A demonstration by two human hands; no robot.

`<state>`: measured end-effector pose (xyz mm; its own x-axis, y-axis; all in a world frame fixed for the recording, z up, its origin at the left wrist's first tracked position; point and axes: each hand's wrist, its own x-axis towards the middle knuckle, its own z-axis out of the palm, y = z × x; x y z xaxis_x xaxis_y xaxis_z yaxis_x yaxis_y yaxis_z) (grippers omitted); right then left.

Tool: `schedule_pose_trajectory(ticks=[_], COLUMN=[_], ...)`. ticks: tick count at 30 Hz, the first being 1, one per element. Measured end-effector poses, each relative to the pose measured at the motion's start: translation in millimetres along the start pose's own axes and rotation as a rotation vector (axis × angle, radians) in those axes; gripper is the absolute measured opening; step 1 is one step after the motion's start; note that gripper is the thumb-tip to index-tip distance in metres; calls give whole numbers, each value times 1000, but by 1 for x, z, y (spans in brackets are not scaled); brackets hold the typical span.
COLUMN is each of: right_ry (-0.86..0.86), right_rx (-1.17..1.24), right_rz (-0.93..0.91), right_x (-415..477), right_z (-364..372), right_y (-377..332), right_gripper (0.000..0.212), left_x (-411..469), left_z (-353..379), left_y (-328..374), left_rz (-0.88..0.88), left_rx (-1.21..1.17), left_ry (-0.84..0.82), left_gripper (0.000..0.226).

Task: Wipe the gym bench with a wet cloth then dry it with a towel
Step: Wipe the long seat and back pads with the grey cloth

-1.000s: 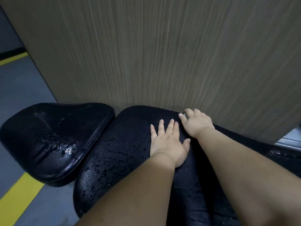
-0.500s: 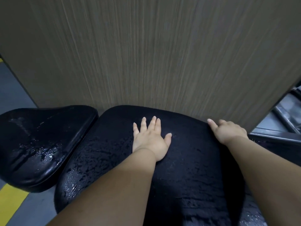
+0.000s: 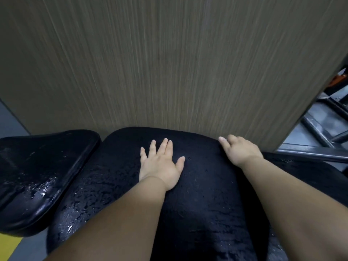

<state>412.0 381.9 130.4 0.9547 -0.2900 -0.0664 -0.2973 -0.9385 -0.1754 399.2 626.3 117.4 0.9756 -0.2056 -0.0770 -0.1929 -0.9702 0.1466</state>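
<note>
Gym bench (image 3: pixel 197 194), black and beaded with water, stands against a wood-grain wall panel (image 3: pixel 169 63). Left hand (image 3: pixel 160 166) lies flat on its larger pad, fingers (image 3: pixel 163 146) straight and spread, holding nothing. Right hand (image 3: pixel 239 151) sits at the pad's far edge. Its fingers bend over that edge, hidden, so their hold cannot be told.

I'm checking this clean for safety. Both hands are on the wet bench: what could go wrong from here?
The left hand lies flat on the wet back pad; if leaned on, it may slip. The right hand is at that pad's far edge by the wood-grain wall panel and could get scraped. Water pooled on the seat pad may be missed in drying.
</note>
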Motion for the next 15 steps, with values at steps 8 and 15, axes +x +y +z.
schedule_pose_trajectory(ticks=[8,15], right_ry=[-26,-69], right_rx=[-123,-9], right_rz=[261,71], right_x=[-13,2], right_z=[-27,-10], right_y=[104,-5], right_gripper=[71,81], left_x=[1,1], left_z=[1,4], left_y=[3,4], left_rz=[0,-9], left_rx=[20,23], left_ry=[12,11], left_gripper=[71,71])
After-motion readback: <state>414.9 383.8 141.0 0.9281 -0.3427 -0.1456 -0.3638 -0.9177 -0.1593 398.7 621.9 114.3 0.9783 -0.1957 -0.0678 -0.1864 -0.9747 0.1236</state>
